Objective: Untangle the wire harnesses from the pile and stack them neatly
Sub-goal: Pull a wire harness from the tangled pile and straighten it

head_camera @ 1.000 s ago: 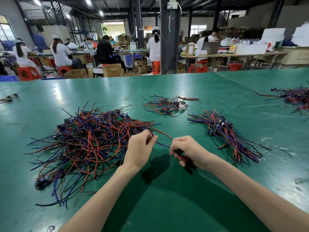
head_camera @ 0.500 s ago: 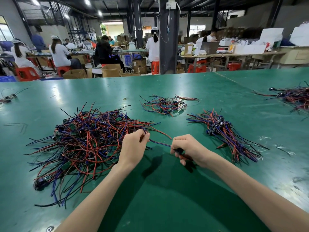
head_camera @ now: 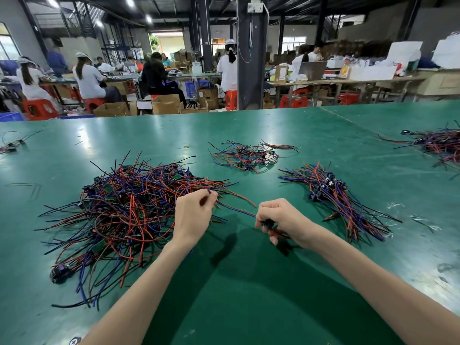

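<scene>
The left hand (head_camera: 194,215) and right hand (head_camera: 281,220) each pinch one harness (head_camera: 236,210), stretched crosswise between them.

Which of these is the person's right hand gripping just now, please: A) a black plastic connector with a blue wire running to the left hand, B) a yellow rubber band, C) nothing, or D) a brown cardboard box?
A: the right hand curls round the black plastic connector, and its blue wire stretches across to the left hand, which pinches it beside the large tangled pile of red, blue and black wires.
</scene>
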The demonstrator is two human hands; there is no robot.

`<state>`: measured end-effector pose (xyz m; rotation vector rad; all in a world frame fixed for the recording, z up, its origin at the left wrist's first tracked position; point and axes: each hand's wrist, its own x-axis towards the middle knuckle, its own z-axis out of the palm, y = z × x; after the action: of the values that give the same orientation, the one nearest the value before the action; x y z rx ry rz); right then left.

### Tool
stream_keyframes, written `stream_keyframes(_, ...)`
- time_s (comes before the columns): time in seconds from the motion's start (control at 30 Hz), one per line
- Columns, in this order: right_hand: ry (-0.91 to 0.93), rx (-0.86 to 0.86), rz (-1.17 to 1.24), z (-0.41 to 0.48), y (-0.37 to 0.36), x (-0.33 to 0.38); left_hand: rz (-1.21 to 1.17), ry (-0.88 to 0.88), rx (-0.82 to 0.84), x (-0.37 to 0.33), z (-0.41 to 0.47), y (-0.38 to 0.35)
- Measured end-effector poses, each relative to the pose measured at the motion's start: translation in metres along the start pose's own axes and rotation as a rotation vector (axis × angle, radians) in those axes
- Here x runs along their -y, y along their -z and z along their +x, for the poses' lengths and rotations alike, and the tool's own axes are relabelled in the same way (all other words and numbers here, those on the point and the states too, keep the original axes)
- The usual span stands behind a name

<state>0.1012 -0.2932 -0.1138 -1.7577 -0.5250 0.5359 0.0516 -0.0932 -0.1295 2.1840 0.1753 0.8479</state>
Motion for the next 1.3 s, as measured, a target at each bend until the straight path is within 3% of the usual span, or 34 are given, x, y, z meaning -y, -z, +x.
stream_keyframes(0.03, 0.001, 0.003, -0.007, 0.0, 0.0, -0.001, 0.105, -0.11, -0.022, -0.001, -0.001, 0.001)
stream_keyframes(0.1, -0.006, 0.003, -0.008, 0.0, 0.001, -0.001, 0.128, -0.153, -0.069, -0.003, -0.001, 0.003)
stream_keyframes(0.27, 0.003, -0.034, 0.001, -0.001, 0.006, 0.001, -0.413, 0.313, -0.088, -0.009, 0.006, 0.005)
stream_keyframes(0.4, 0.014, -0.039, 0.009, 0.001, 0.004, 0.001, -0.642, 0.441, -0.106, -0.011, 0.006, 0.003)
stream_keyframes(0.47, 0.018, -0.039, 0.014, 0.002, 0.005, 0.0, -0.529, 0.368, -0.112, -0.01, 0.005, 0.003)
stream_keyframes(0.6, 0.009, -0.022, 0.001, 0.002, 0.004, -0.001, 0.124, -0.197, -0.169, -0.005, -0.002, 0.003)
stream_keyframes(0.67, 0.0, -0.018, -0.013, 0.002, 0.003, -0.001, 0.172, -0.261, -0.182, -0.005, -0.003, 0.004)
stream_keyframes(0.83, 0.004, -0.056, -0.003, 0.001, 0.008, -0.002, -0.237, 0.182, -0.158, -0.013, 0.002, 0.007)
stream_keyframes(0.9, 0.003, -0.049, -0.006, 0.001, 0.007, -0.002, -0.363, 0.282, -0.148, -0.017, 0.001, 0.006)
stream_keyframes(1.3, 0.014, -0.012, -0.013, 0.004, 0.004, -0.004, -0.49, 0.368, -0.178, -0.016, 0.001, 0.002)
